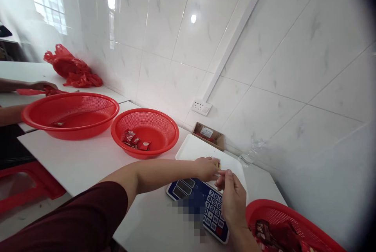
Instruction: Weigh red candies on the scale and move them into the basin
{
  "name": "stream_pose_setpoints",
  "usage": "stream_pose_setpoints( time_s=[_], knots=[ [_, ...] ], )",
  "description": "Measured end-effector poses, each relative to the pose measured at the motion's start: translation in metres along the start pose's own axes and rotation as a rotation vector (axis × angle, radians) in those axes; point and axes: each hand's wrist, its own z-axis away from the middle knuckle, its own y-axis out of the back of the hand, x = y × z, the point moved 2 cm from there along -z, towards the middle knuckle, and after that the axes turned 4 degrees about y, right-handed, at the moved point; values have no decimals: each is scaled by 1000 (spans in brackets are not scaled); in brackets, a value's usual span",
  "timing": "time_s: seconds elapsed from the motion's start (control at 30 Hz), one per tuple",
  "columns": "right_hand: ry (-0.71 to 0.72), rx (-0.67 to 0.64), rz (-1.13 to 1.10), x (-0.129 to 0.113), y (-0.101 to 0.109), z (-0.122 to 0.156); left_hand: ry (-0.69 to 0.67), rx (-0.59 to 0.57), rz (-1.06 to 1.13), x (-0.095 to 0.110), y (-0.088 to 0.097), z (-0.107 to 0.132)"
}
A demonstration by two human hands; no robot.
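Note:
My left hand (206, 168) reaches across the white table to the white pan (196, 149) of a weighing scale, its fingers curled round a small gold-and-red wrapped sweet (217, 164). My right hand (232, 197) hovers over the scale's blue keypad (212, 209), fingertips pinched together right beside the left hand's fingers and touching the same small item. What exactly sits between the right fingertips is too small to make out.
A red mesh basket (162, 122) with several red-wrapped sweets stands left of the scale, a larger red basket (85, 105) further left. Another red basket (282, 213) with dark red packets is at the lower right. Another person's hands (41, 86) work at the far left near a red plastic bag (69, 68). A small cardboard box (209, 134) leans by the tiled wall.

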Motion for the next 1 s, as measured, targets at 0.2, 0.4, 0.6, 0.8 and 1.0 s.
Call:
stream_pose_setpoints(
  time_s=[0.2, 0.4, 0.6, 0.8, 1.0],
  knots=[
    [-21, -27, 72, -4, 1, 0, 113, 97, 206, -15, 11, 0],
    [-92, -28, 35, 8, 1, -4, 265, 262, 538, -14, 32, 45],
    [-228, -207, 43, 19, -5, -4, 273, 233, 1470, 5, 32, 97],
    [-117, -312, 179, 13, -7, 3, 314, 181, 1539, 6, 23, 115],
    [-71, -258, 346, -2, -7, 6, 405, 165, 1402, -1, 14, 119]
  ],
)
